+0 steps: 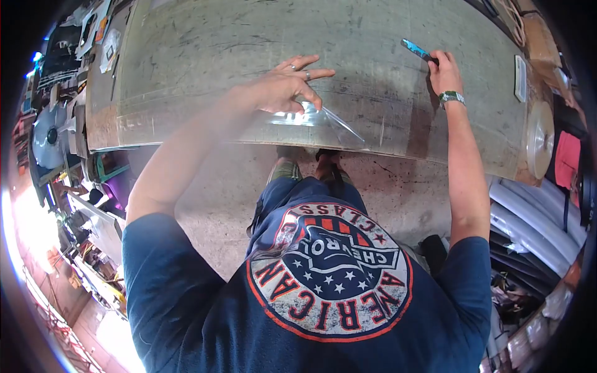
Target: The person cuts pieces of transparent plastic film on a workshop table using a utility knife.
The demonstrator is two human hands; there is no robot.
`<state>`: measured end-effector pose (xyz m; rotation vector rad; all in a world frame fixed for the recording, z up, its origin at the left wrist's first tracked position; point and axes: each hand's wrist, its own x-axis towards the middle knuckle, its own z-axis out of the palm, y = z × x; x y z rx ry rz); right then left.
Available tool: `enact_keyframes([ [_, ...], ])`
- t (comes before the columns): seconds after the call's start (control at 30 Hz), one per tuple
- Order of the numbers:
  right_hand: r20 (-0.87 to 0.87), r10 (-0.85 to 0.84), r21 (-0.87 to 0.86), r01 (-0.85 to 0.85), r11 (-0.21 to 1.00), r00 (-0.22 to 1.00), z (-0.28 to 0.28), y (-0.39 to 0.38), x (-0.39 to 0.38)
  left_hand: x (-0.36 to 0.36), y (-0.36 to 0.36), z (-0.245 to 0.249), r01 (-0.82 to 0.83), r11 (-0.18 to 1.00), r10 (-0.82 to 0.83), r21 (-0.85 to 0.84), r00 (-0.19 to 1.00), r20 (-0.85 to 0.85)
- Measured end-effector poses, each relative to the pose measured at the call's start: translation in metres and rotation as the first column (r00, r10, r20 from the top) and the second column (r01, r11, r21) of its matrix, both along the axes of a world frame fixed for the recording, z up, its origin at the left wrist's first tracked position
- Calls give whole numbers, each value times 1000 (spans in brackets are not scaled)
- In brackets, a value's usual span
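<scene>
My left hand (298, 84) is over the front part of the worktable (249, 37), thumb and index finger pinched on a clear plastic sheet (341, 126). The other fingers of that hand are spread. One edge of the sheet is lifted and runs down towards the table's front edge, and light glares off the plastic below the hand. Farther right, my right hand (444, 71) is closed round one end of a slim blue and black utility knife (415, 48), which points away to the left, low over the tabletop. Its gripped end is hidden by the fingers.
A white flat bar (520, 79) and a round roll (540, 140) lie at the table's right side. Plastic-wrapped rolls (535, 217) are stacked below right. A clear round disc (51, 137) stands at far left, among shelves with tools. The tabletop is scratched.
</scene>
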<state>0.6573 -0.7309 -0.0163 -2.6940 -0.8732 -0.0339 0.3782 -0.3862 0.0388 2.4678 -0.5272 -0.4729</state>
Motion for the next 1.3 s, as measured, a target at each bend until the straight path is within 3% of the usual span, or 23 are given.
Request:
enact_keyframes([
  [0.1, -74, 16, 1, -16, 1000, 997, 14, -7, -1, 0, 0, -3, 2, 1000, -2, 8, 1000, 10],
  [0.23, -375, -35, 257, 141, 956, 926, 34, -1, -23, 1, 3, -7, 17, 1000, -16, -12, 1000, 21],
  [0.33, -536, -7, 470, 305, 828, 844, 57, 5, -71, -2, 7, -9, 16, 999, -15, -45, 999, 32],
  [0.4, -684, 2, 537, 502, 678, 730, 47, 0, -90, -2, 9, -13, 26, 997, -23, -66, 999, 47],
  [0.43, -661, 11, 571, 494, 656, 750, 31, -3, -94, -2, 9, -16, 31, 998, -28, -63, 998, 54],
  [0.57, -550, -285, 361, 531, 766, 785, 27, -10, -116, 0, 10, -20, 51, 998, -49, -38, 997, 66],
  [0.67, -697, -397, 188, 686, 703, 597, 59, -7, -151, 0, 10, -17, 67, 998, -65, -21, 996, 65],
  [0.8, -663, -81, 439, 474, 764, 744, 102, 34, -269, 0, 11, -21, 70, 997, -68, -21, 994, 83],
  [0.93, -483, 98, 612, 255, 749, 870, 68, 90, -345, 0, 12, -23, 72, 997, -69, -31, 994, 86],
  [1.03, -455, 24, 603, 288, 744, 890, 49, 119, -347, 0, 11, -20, 79, 997, -77, -19, 994, 78],
  [1.17, -307, 40, 587, 157, 794, 951, 26, 130, -334, 1, 11, -17, 77, 997, -78, 4, 995, 63],
  [1.3, -321, 19, 554, 172, 815, 947, 22, 134, -330, 0, 10, -12, 79, 996, -80, 31, 996, 47],
])
